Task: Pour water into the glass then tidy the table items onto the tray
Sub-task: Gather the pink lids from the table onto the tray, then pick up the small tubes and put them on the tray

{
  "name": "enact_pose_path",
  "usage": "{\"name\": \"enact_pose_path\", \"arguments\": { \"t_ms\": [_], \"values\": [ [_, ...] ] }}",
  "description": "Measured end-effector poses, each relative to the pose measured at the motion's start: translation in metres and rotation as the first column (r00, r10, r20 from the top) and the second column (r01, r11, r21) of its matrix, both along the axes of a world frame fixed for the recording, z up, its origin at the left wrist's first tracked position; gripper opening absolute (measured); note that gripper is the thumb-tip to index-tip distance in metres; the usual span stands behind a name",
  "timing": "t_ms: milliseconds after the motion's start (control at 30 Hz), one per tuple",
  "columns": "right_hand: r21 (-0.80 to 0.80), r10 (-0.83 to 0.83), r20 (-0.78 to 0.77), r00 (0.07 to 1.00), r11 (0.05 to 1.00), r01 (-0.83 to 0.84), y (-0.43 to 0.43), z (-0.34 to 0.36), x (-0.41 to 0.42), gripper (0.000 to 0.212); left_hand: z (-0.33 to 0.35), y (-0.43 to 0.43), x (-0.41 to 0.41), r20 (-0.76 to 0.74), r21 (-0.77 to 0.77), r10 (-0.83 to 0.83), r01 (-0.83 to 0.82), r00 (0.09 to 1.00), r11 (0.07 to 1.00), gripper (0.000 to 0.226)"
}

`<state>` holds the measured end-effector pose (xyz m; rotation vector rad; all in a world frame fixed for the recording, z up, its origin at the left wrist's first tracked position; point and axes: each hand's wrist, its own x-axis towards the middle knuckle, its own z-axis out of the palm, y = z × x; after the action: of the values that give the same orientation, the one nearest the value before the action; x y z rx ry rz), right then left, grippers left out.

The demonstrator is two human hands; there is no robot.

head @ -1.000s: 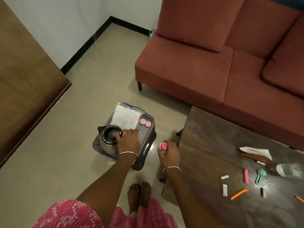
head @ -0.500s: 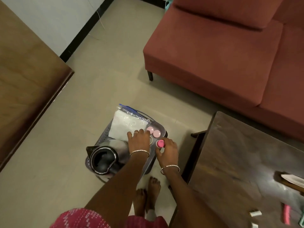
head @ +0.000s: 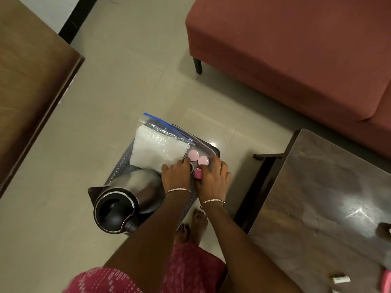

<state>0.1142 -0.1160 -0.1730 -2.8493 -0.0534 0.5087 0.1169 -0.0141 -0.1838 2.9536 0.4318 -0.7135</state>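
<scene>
- The grey perforated tray point(head: 121, 167) sits on the floor beside the dark tabletop point(head: 317, 197), not on it. It already carries a steel kettle point(head: 129, 193), a zip bag point(head: 158, 149) of white material and two pale pink lids point(head: 193, 155).
- The right hand point(head: 213, 179) has its fingers curled round a small pink-capped container point(head: 198, 173), low over the tray and just beside the lids. I judge it is being set down.
- The left hand point(head: 176, 176) lies knuckles up at the bag's edge with fingers bent down. Whether it grips anything I cannot tell.
- No glass can be made out here.
- The free corner is tight, so a hasty release could knock the lids or tip the container on its side.
- The kettle overhangs the tray's near rim. A nudge from the left forearm just above it could topple it onto the floor.
- A small white piece point(head: 340, 279) lies on the tabletop's near end. Such small things roll off easily when swept up in haste.
</scene>
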Motion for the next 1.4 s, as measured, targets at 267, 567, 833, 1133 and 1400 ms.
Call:
{"name": "enact_pose_path", "arguments": {
  "t_ms": [267,567,833,1133,1400],
  "values": [
    [-0.039,0.021,-0.045,0.999,0.999,-0.022,0.004,-0.007,0.005,0.033,-0.003,-0.002,-0.006,0.013,-0.016,0.046,-0.045,0.999,0.999,0.021],
    [-0.026,0.035,-0.044,0.998,0.999,-0.037,0.001,-0.008,0.0,0.044,0.006,0.003,-0.008,-0.001,-0.073,0.029,-0.029,1.0,0.997,0.028],
    [0.006,0.097,-0.095,0.991,0.995,-0.096,-0.007,-0.005,0.003,0.044,0.021,0.006,-0.014,-0.009,-0.092,0.025,-0.025,1.0,0.995,0.044],
    [0.24,-0.004,0.019,1.0,0.971,-0.001,-0.027,0.021,-0.021,0.054,0.046,0.001,-0.034,0.066,-0.288,0.249,-0.22,0.966,0.932,0.036],
    [0.337,-0.271,0.115,0.956,0.916,0.219,-0.055,0.079,-0.097,0.021,0.107,-0.009,-0.071,0.158,-0.297,0.049,0.0,0.986,0.955,0.03]
  ]
}}
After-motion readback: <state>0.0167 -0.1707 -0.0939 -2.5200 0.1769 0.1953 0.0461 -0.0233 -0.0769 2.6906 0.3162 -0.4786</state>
